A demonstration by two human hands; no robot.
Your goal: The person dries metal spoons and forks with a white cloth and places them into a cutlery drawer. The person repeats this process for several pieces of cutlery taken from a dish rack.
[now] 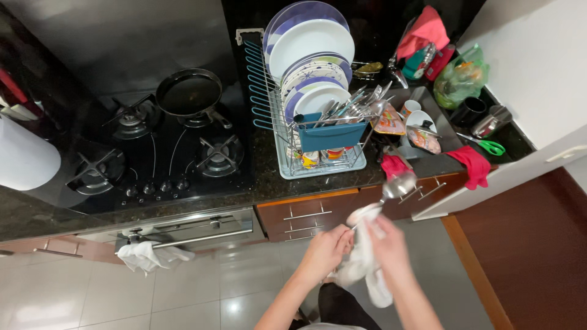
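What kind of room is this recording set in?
Most likely a home kitchen. A black gas hob with a frying pan sits in a dark stone counter, and a dish rack beside it holds plates. Both hands are wiping a ladle with a white cloth.

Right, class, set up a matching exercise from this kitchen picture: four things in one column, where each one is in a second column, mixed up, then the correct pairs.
Things
1. frying pan
2. ladle
3. plates
4. scissors

Places
A. standing upright in the dish rack
B. lying on the counter near the right wall
C. on a back burner of the stove
D. held in the cloth between the left hand and right hand

Pairs: 1-C, 2-D, 3-A, 4-B
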